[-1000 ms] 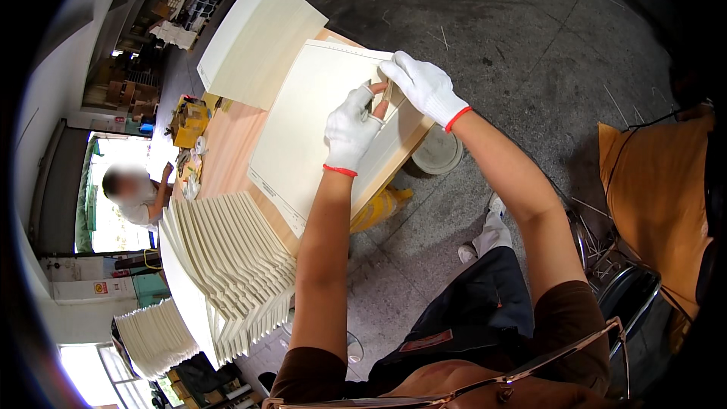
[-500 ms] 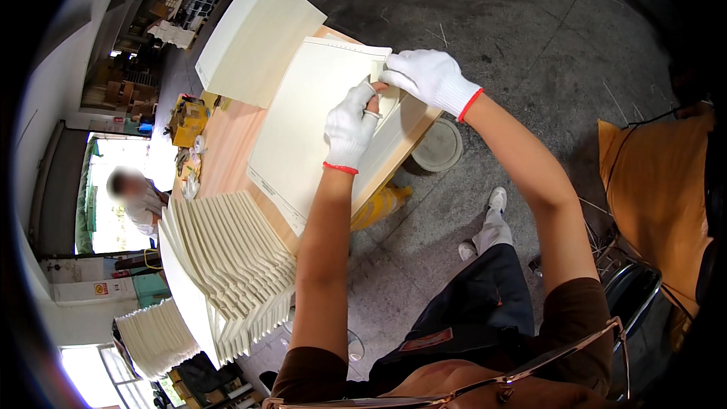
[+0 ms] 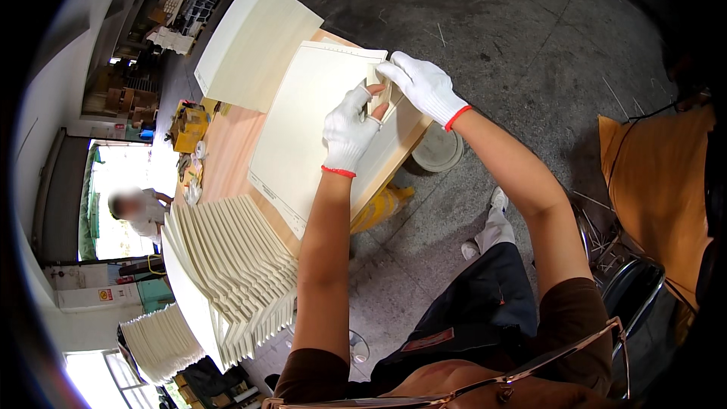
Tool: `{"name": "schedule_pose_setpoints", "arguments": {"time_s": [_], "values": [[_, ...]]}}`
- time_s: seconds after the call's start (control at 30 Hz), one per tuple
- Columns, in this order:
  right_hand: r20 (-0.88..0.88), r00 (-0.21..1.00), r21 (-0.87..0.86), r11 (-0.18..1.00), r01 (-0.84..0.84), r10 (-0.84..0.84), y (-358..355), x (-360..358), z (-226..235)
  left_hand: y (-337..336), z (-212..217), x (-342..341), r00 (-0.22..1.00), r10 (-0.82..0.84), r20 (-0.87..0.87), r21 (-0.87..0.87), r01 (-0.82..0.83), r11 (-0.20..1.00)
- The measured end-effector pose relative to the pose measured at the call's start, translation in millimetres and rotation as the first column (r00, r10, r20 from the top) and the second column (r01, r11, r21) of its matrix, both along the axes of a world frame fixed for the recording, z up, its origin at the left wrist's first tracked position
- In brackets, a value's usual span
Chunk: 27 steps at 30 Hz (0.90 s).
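At the right-hand edge of the wooden table (image 3: 223, 140): a broad white panel (image 3: 310, 121) lies flat, both hands working by its upper right corner. Left hand (image 3: 350, 127), white glove, red cuff, bare thumb and fingertip showing, is at the panel's right edge beside a small pale strip (image 3: 372, 74). Right hand (image 3: 420, 85), glove and cuff alike, reaches over the same corner from the right, fingers held long and close together. Hands near each other, apart. Whether either one pinches the strip or the panel edge I cannot tell; the gloves cover the contact.

Against half a second ago: right hand was more bunched over the corner, now straighter, its wrist lower; bare digits of the left hand now spread wider. Panel unmoved on the table. Co-worker (image 3: 142, 213) at far left has shifted posture. Stacked pale boards (image 3: 231, 273) and the curved sheet (image 3: 257, 49) unchanged.

Marks: fine dark print along the panel's upper edge and lower left border, too small to read. Red-edged patch (image 3: 428, 339) on the dark apron (image 3: 462, 307); small warning-type sign (image 3: 105, 295) on the far wall.
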State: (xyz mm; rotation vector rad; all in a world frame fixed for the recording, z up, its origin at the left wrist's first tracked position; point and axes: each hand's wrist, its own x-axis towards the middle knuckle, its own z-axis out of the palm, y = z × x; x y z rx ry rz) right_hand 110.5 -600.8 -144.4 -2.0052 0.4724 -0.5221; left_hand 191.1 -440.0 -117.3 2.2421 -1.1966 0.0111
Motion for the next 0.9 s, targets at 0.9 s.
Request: {"name": "schedule_pose_setpoints", "arguments": {"time_s": [0.9], "values": [[-0.094,0.986,-0.746,0.647,-0.162,0.137,-28.2,-4.2,7.1,-16.5,-12.3,26.3,0.925,0.056,0.377,0.139,-0.116,0.984]]}}
